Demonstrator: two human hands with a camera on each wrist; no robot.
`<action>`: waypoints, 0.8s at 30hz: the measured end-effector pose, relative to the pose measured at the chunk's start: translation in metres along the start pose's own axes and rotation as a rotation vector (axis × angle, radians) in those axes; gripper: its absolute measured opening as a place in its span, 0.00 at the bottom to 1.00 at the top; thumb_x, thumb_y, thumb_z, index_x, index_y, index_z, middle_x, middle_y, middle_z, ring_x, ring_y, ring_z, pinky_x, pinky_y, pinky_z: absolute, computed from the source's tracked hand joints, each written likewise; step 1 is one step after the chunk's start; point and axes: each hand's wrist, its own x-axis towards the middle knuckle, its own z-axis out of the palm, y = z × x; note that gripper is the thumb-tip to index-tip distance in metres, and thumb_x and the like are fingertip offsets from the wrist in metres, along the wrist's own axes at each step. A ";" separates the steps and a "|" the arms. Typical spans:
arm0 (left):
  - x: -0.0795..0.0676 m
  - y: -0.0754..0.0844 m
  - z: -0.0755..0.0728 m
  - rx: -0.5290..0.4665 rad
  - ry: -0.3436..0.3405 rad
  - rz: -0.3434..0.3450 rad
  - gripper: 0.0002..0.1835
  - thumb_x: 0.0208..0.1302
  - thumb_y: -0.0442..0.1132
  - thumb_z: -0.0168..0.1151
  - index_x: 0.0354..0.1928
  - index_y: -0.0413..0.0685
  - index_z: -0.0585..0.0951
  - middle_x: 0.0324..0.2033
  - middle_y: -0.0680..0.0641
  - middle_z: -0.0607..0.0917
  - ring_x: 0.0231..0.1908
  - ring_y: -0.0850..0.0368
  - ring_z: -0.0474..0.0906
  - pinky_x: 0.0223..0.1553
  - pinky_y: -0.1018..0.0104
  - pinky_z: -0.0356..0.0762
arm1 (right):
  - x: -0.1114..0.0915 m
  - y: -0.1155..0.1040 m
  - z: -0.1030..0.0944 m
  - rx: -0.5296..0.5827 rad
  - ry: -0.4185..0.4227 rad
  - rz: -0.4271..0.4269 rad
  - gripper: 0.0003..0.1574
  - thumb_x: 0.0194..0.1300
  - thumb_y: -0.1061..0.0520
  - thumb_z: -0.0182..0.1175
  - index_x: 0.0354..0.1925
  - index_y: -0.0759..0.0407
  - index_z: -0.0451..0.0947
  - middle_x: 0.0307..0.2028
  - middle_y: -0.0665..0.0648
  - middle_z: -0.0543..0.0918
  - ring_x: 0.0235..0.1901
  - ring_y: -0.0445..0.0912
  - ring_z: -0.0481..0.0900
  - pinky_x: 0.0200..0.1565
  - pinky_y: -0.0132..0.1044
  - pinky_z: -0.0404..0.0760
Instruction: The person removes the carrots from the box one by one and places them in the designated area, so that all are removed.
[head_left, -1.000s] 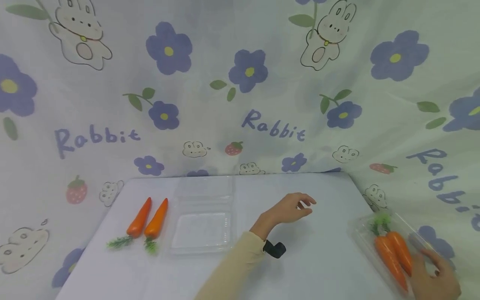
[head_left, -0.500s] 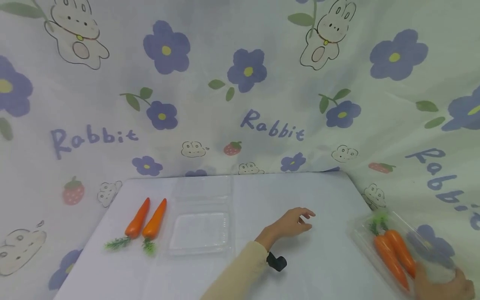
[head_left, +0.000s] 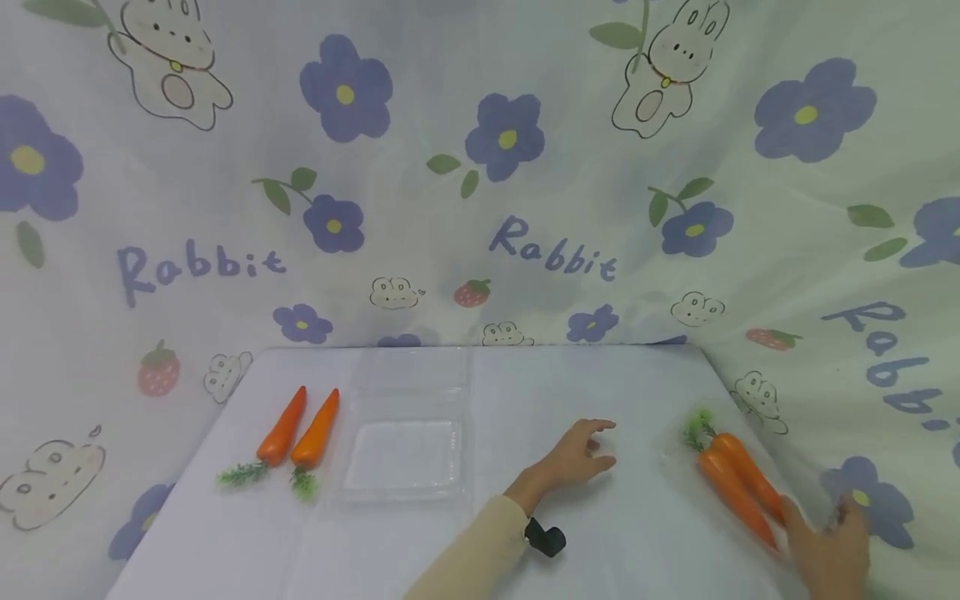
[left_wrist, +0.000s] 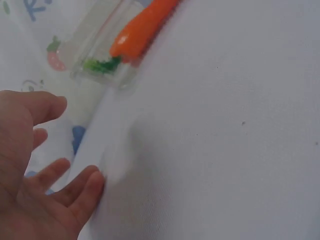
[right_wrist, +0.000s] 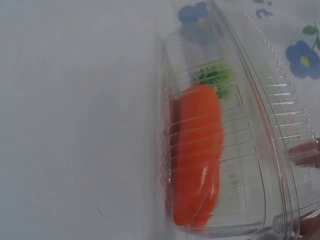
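Note:
At the right of the head view my right hand grips the near end of a clear plastic box. Its fingertips show at the box's side in the right wrist view. Two orange carrots with green tops lie side by side inside. My left hand hovers over the middle of the white table, thumb and fingers loosely spread, with nothing between them. The left wrist view shows that left hand apart from the box.
Another clear plastic box stands open at the centre left, its lid laid back behind it. Two more carrots, one beside the other, lie on the table left of it. A rabbit-print curtain hangs around the table.
My right hand has moved the box with the two carrots leftward, onto the table's right side. My left hand has come slightly lower and nearer. The other carrots and box stay put.

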 end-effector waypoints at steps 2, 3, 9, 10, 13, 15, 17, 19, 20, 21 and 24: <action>-0.003 0.001 -0.002 -0.006 0.028 -0.006 0.32 0.64 0.42 0.65 0.70 0.56 0.67 0.62 0.47 0.69 0.53 0.56 0.74 0.48 0.69 0.74 | -0.002 -0.007 0.009 0.018 -0.012 -0.075 0.61 0.67 0.37 0.54 0.74 0.68 0.32 0.73 0.74 0.38 0.70 0.69 0.41 0.66 0.63 0.49; -0.005 0.002 -0.003 -0.009 0.040 -0.012 0.34 0.64 0.42 0.65 0.71 0.56 0.65 0.63 0.46 0.68 0.54 0.55 0.74 0.48 0.69 0.75 | -0.004 -0.011 0.014 0.033 -0.017 -0.105 0.61 0.67 0.38 0.55 0.74 0.69 0.33 0.73 0.73 0.38 0.71 0.68 0.40 0.67 0.62 0.48; -0.015 0.000 -0.008 -0.047 0.072 0.004 0.40 0.64 0.41 0.64 0.75 0.51 0.57 0.67 0.42 0.63 0.57 0.48 0.73 0.51 0.68 0.74 | -0.007 -0.030 0.040 0.061 -0.065 -0.207 0.56 0.69 0.42 0.55 0.75 0.67 0.34 0.74 0.71 0.40 0.72 0.64 0.40 0.67 0.59 0.51; -0.017 -0.001 -0.008 -0.057 0.071 0.013 0.41 0.64 0.40 0.65 0.75 0.51 0.55 0.67 0.41 0.63 0.58 0.47 0.72 0.52 0.68 0.74 | -0.007 -0.032 0.043 0.060 -0.072 -0.218 0.56 0.69 0.43 0.54 0.75 0.66 0.34 0.74 0.71 0.40 0.72 0.64 0.40 0.67 0.59 0.52; -0.025 -0.003 -0.008 -0.087 0.067 0.026 0.45 0.62 0.39 0.67 0.76 0.51 0.52 0.69 0.39 0.60 0.60 0.45 0.70 0.55 0.67 0.73 | -0.006 -0.037 0.052 0.057 -0.089 -0.257 0.54 0.70 0.43 0.55 0.76 0.64 0.36 0.74 0.69 0.42 0.72 0.63 0.42 0.66 0.59 0.54; -0.030 -0.004 -0.008 -0.114 0.074 0.026 0.47 0.61 0.40 0.68 0.76 0.53 0.50 0.70 0.39 0.59 0.62 0.45 0.69 0.56 0.66 0.72 | -0.007 -0.039 0.057 0.059 -0.107 -0.296 0.53 0.70 0.43 0.55 0.76 0.64 0.37 0.74 0.68 0.44 0.72 0.62 0.44 0.66 0.59 0.55; -0.036 -0.004 -0.008 -0.143 0.095 0.012 0.48 0.61 0.41 0.68 0.77 0.54 0.50 0.71 0.41 0.57 0.63 0.45 0.67 0.57 0.66 0.72 | -0.010 -0.042 0.064 0.071 -0.124 -0.337 0.52 0.70 0.44 0.55 0.76 0.63 0.39 0.74 0.68 0.46 0.72 0.62 0.45 0.66 0.59 0.56; -0.042 -0.005 -0.008 -0.166 0.133 -0.001 0.47 0.61 0.41 0.68 0.76 0.54 0.51 0.71 0.43 0.57 0.63 0.44 0.67 0.57 0.65 0.72 | -0.013 -0.046 0.070 0.090 -0.144 -0.379 0.51 0.70 0.44 0.56 0.76 0.62 0.41 0.74 0.67 0.48 0.72 0.61 0.47 0.66 0.58 0.57; -0.046 -0.006 -0.008 -0.181 0.149 -0.006 0.46 0.62 0.41 0.68 0.76 0.54 0.51 0.71 0.44 0.57 0.63 0.44 0.67 0.57 0.65 0.72 | -0.014 -0.048 0.073 0.100 -0.151 -0.394 0.51 0.70 0.44 0.56 0.76 0.62 0.42 0.74 0.67 0.49 0.72 0.61 0.48 0.65 0.58 0.57; -0.049 -0.007 -0.008 -0.190 0.165 -0.007 0.46 0.62 0.41 0.67 0.76 0.52 0.52 0.71 0.44 0.57 0.63 0.44 0.67 0.57 0.65 0.72 | -0.016 -0.050 0.075 0.114 -0.163 -0.401 0.50 0.70 0.45 0.57 0.76 0.61 0.43 0.74 0.67 0.50 0.72 0.61 0.49 0.65 0.57 0.58; -0.059 -0.010 -0.009 -0.210 0.199 -0.003 0.43 0.63 0.40 0.66 0.75 0.50 0.54 0.71 0.44 0.59 0.62 0.43 0.68 0.56 0.65 0.73 | -0.018 -0.056 0.082 0.131 -0.190 -0.402 0.50 0.69 0.42 0.57 0.77 0.58 0.45 0.73 0.68 0.51 0.70 0.63 0.52 0.63 0.60 0.61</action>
